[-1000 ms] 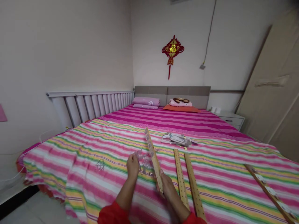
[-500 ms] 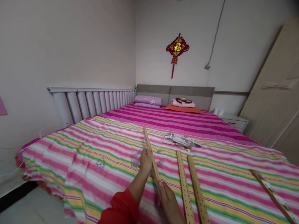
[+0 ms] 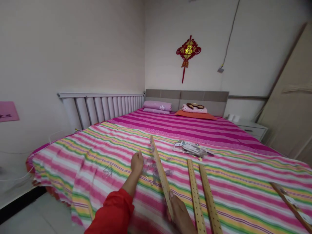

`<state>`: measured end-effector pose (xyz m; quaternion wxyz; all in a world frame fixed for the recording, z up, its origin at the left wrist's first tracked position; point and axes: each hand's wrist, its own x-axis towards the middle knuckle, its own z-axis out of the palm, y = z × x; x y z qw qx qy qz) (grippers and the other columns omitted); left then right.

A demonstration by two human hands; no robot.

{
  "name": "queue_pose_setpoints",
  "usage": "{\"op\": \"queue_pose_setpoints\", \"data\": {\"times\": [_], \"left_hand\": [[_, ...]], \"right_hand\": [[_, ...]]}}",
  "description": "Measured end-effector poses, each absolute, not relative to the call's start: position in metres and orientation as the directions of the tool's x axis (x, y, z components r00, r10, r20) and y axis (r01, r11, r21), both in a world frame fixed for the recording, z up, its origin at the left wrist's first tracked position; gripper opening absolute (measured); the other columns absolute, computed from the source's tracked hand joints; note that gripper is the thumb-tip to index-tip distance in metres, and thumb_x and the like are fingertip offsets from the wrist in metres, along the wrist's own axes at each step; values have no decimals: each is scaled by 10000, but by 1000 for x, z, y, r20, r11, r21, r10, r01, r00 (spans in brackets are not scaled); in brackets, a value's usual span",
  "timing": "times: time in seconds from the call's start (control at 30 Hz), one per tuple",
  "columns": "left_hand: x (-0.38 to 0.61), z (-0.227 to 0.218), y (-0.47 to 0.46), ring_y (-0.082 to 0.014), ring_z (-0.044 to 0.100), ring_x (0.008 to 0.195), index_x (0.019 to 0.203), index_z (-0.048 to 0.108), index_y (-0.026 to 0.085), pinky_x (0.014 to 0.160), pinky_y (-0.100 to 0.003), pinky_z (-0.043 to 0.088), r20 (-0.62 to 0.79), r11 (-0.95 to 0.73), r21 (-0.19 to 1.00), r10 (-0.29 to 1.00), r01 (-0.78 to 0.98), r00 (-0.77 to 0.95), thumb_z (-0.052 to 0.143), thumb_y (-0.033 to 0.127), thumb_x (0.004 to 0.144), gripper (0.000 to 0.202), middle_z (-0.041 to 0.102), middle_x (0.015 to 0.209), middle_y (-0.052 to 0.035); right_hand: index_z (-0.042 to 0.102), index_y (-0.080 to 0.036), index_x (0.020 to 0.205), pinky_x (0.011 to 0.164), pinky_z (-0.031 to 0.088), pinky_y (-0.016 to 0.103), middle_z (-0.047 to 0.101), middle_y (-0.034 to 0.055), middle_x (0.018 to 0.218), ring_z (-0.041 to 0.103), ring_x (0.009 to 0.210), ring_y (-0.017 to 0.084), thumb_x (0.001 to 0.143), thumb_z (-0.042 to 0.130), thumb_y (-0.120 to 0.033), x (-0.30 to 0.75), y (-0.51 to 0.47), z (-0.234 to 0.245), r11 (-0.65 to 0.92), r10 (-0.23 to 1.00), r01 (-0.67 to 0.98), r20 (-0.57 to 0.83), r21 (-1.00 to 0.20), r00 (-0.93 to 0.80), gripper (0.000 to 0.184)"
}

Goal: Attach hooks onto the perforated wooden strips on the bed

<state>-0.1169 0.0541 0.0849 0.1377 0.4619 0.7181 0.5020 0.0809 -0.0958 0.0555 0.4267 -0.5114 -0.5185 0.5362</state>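
Observation:
My right hand [image 3: 179,211] grips the near end of a wooden strip with rows of small holes [image 3: 160,170], which slants up and away over the bed. Left of that strip, apart from it, is my left hand [image 3: 136,161], in a red sleeve, its fingers curled closed; anything inside them is hidden. Clear crumpled plastic bags [image 3: 149,165] with small metal hooks lie beneath and beside the strip. To the right rest two more perforated strips, one nearer [image 3: 194,190] and one farther right [image 3: 209,196].
A striped sheet [image 3: 97,198] covers the bed. Flat plastic packets [image 3: 191,148] lie beyond the strips, thin wire pieces [image 3: 107,171] to the left. Another strip with white discs [image 3: 289,201] is at far right. A radiator [image 3: 102,109] lines the left wall.
My left hand has let go of the strip and moved left, away from it. My right hand still holds the near end. The view has turned slightly left.

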Motion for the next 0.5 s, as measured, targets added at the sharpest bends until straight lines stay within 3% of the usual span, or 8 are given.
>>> {"op": "queue_pose_setpoints", "data": {"times": [0.1, 0.2, 0.37, 0.5], "left_hand": [[-134, 86, 59, -259, 609, 840, 730, 613, 162, 736, -326, 431, 247, 102, 846, 794, 523, -555, 477, 365, 796, 252, 648, 761, -116], [-128, 89, 64, -264, 605, 954, 884, 629, 145, 797, -333, 442, 250, 81, 866, 785, 493, -567, 432, 359, 822, 297, 663, 930, -150], [-102, 98, 77, -228, 629, 678, 876, 603, 157, 601, -313, 455, 210, 46, 916, 790, 398, -576, 229, 528, 887, 526, 664, 778, -110], [-98, 104, 84, -239, 606, 668, 713, 561, 188, 569, -314, 423, 212, 30, 933, 758, 358, -617, 192, 533, 878, 531, 634, 716, -112]], "right_hand": [[463, -232, 572, 518, 385, 261, 443, -44, 465, 452, 474, 137, 771, 365, -763, 83, -101, 55, -49, 989, 76, -59, -996, -136, 576], [472, -240, 612, 533, 402, 266, 425, -54, 474, 448, 480, 144, 773, 374, -757, 84, -105, 53, -37, 990, 91, -49, -995, -134, 551], [573, -251, 668, 656, 447, 274, 595, 3, 606, 558, 634, 187, 758, 443, -739, 82, -111, 46, 47, 996, 171, 34, -984, -78, 513], [646, -279, 731, 673, 461, 276, 649, 19, 648, 598, 694, 218, 730, 529, -711, 82, -121, 37, 40, 997, 169, 29, -985, -69, 448]]}}
